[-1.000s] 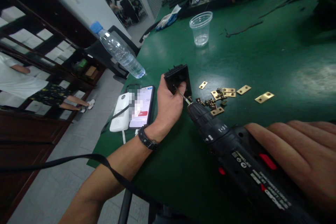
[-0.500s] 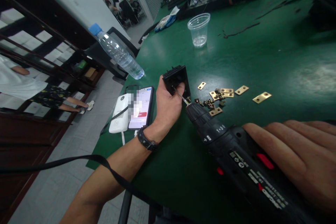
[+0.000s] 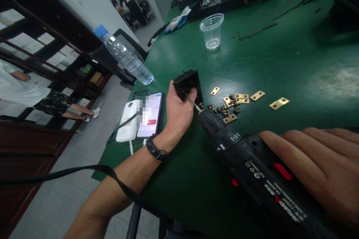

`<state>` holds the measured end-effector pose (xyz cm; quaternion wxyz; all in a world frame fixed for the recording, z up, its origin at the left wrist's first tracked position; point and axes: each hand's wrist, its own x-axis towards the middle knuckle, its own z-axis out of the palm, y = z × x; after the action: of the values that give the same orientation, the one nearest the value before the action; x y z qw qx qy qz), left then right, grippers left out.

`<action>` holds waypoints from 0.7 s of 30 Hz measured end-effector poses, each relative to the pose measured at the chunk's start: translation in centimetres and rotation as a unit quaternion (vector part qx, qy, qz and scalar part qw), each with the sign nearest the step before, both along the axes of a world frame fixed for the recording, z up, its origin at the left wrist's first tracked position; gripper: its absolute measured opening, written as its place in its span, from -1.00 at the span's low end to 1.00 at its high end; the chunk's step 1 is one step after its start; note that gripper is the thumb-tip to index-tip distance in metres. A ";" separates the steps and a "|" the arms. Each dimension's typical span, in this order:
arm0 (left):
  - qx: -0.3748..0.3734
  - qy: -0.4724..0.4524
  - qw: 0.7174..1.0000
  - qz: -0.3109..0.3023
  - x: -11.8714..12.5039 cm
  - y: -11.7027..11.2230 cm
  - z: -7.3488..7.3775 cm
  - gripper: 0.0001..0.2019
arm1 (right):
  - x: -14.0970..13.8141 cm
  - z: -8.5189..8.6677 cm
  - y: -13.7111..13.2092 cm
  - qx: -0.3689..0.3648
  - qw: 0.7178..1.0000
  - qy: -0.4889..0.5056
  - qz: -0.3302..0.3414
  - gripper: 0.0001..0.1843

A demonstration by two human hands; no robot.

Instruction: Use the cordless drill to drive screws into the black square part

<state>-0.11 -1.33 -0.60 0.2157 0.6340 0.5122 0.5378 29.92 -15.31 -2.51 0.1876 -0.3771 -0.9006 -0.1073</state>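
Note:
My left hand (image 3: 181, 108) grips a black plastic housing (image 3: 187, 78), its open side turned toward me and the thumb at its inside. In my right hand (image 3: 311, 168) is a black cordless drill (image 3: 241, 153) with red buttons, pointing up and left. The drill's thin bit (image 3: 194, 104) reaches into the housing; its tip is hard to make out there. Just right of the chuck lie a small pile of screws (image 3: 223, 110) and several brass plates (image 3: 241, 98) with two holes each. One larger brass plate (image 3: 279, 103) lies apart, farther right.
A clear plastic cup (image 3: 212, 31) and a water bottle (image 3: 126, 58) stand on the green table (image 3: 252, 63). Left of my wrist are a phone (image 3: 150, 115) and a white power bank (image 3: 127, 121) with a cable. A black strap (image 3: 92, 168) crosses my forearm. A person (image 3: 25, 86) stands at the left.
Almost nothing differs. The view has shifted very slightly; both hands, the housing and the drill hold the same positions, with the bit still in the housing.

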 end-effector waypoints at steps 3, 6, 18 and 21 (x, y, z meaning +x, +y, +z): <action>0.000 0.002 1.000 0.000 0.1 -0.1 0.1 -0.75 | -0.1 0.0 0.1 -0.005 1.000 -0.001 -0.005 -0.16; -0.001 0.001 1.000 -0.002 0.0 -0.1 0.2 -0.76 | -0.3 0.1 0.2 -0.005 1.000 0.006 -0.003 -0.16; -0.002 0.010 1.000 -0.003 -0.1 0.0 -0.1 -0.75 | 0.0 -0.1 0.0 -0.002 1.000 0.000 -0.013 -0.24; -0.001 0.014 1.000 0.000 0.0 0.0 0.0 -0.75 | 0.0 -0.1 0.0 -0.012 1.000 -0.007 -0.014 -0.22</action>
<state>-0.15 -1.37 -0.63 0.2089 0.6411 0.5158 0.5285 29.90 -15.29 -2.60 0.1752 -0.3909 -0.8979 -0.1016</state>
